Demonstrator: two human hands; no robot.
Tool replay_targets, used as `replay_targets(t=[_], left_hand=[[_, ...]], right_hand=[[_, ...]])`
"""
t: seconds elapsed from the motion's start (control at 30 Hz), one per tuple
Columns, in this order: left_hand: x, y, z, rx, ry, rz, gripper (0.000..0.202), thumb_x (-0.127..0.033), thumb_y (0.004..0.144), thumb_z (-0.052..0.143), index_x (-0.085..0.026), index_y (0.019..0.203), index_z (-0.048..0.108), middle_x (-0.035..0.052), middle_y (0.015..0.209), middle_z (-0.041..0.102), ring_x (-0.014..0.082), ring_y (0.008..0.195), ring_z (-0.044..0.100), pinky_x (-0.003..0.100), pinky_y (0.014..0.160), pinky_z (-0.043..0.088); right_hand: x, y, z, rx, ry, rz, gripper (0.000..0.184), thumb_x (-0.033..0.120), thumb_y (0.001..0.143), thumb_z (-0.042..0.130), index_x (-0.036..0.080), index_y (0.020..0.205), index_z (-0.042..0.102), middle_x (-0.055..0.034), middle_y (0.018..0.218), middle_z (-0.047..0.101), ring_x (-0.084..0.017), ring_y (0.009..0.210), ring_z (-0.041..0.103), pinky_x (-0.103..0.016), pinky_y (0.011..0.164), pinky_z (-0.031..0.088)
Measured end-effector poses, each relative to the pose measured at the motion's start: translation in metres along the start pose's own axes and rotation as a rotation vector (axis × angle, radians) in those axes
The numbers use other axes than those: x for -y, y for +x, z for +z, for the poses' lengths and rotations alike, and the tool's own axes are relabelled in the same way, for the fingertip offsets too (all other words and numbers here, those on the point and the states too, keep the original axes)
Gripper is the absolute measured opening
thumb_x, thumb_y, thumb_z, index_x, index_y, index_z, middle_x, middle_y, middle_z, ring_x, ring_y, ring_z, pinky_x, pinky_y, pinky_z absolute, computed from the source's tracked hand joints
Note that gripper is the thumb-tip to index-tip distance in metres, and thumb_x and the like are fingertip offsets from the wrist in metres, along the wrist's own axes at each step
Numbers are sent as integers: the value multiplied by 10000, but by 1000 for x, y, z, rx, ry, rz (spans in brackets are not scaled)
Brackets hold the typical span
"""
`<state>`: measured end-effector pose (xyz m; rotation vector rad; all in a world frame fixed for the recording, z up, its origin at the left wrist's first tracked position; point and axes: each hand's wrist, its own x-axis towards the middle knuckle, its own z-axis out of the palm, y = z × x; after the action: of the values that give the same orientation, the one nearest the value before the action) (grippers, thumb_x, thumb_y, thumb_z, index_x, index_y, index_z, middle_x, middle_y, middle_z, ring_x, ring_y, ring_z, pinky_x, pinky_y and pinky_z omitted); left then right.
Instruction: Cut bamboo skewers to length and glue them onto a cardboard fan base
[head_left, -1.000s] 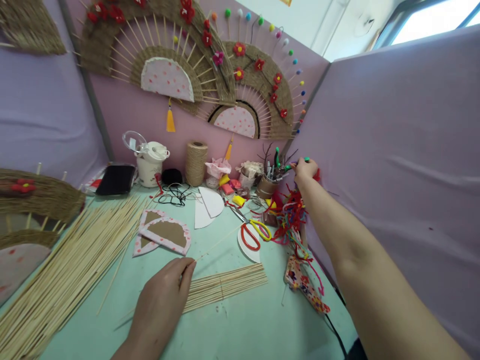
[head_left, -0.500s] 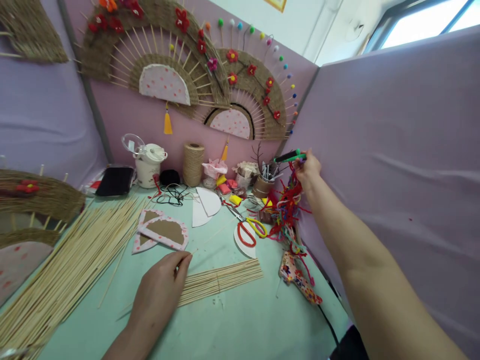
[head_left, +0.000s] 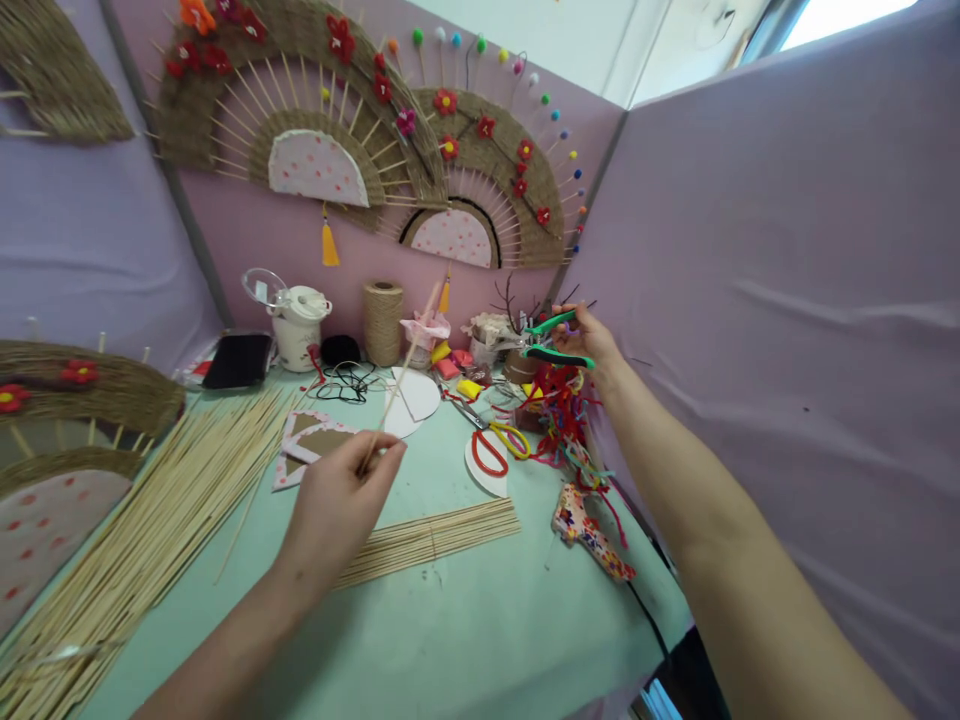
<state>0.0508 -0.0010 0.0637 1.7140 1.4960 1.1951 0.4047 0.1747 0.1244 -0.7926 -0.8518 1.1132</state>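
Note:
Pinched between the thumb and fingers of my left hand (head_left: 341, 495) is a thin bamboo stick (head_left: 409, 355), its far end tilted up over the table. My right hand (head_left: 589, 338), reaching to the back right, holds pliers (head_left: 559, 355) with green and black handles, spread apart, jaws pointing left. Under and beyond my left hand lies a row of short sticks (head_left: 457, 530) side by side. Partly covered by that hand are dotted fabric-edged cardboard pieces (head_left: 300, 450). White paper half-circles (head_left: 420, 400) lie behind the stick.
A big heap of long sticks (head_left: 142, 500) covers the left side. Scissors (head_left: 491, 445) rest on white card. At right are a floral glue gun (head_left: 592, 535) and tangled coloured yarn (head_left: 562, 410). Twine (head_left: 383, 322) and a white pot (head_left: 300, 330) stand at the back, below woven fans (head_left: 495, 165).
My right hand has brought the pliers down and left, and their handles have spread. My left hand has risen, tipping the stick upward. The view has shifted slightly.

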Motion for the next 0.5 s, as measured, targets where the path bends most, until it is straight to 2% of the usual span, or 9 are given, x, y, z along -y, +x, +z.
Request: replay_targets(t=[0.03, 0.1, 0.2, 0.27, 0.33, 0.4, 0.5], left_hand=[[-13, 8, 7, 38, -43, 1, 288, -465, 783, 583, -189, 734, 649, -26, 547, 485, 123, 542, 409, 227, 511, 297], [-36, 29, 30, 194, -206, -84, 313, -461, 774, 612, -163, 679, 629, -3, 579, 546, 92, 477, 354, 225, 465, 250], [-59, 63, 75, 393, -625, -303, 339, -462, 816, 593, -124, 814, 622, 55, 701, 639, 35, 397, 198, 215, 410, 151], [-71, 79, 102, 432, -818, -470, 342, -442, 851, 578, -101, 825, 577, 93, 728, 651, 14, 395, 168, 195, 400, 128], [-82, 88, 123, 467, -912, -562, 377, -472, 870, 554, -100, 812, 537, 117, 742, 653, 4, 399, 177, 178, 390, 129], [-91, 91, 137, 489, -1009, -625, 393, -513, 887, 513, -131, 796, 496, 115, 749, 655, 7, 398, 174, 171, 376, 127], [-98, 95, 148, 480, -1137, -686, 368, -496, 920, 464, -178, 739, 427, 58, 706, 635, 10, 382, 158, 163, 358, 115]], right_hand=[[-2, -1, 0, 13, 5, -4, 242, 389, 830, 668, 193, 715, 586, 46, 769, 687, -37, 523, 551, -141, 512, 490], [-6, -1, 0, 42, 8, -11, 235, 390, 829, 668, 194, 720, 598, 44, 772, 693, -41, 552, 571, -140, 532, 496], [-10, -4, 1, 82, 1, -24, 227, 387, 842, 651, 195, 727, 611, 39, 766, 695, -47, 597, 595, -134, 551, 493], [-12, -6, 2, 101, -10, -36, 221, 387, 849, 642, 199, 737, 616, 41, 772, 698, -44, 593, 593, -136, 562, 493], [-13, -9, 1, 114, -27, -42, 218, 394, 848, 642, 201, 749, 621, 39, 782, 702, -42, 568, 583, -142, 560, 491], [-15, -12, -2, 135, -50, -50, 219, 403, 839, 652, 200, 760, 626, 33, 803, 709, -41, 556, 579, -148, 558, 488], [-18, -18, -7, 193, -80, -80, 225, 417, 827, 665, 201, 771, 635, 29, 834, 716, -38, 565, 586, -151, 576, 492]])
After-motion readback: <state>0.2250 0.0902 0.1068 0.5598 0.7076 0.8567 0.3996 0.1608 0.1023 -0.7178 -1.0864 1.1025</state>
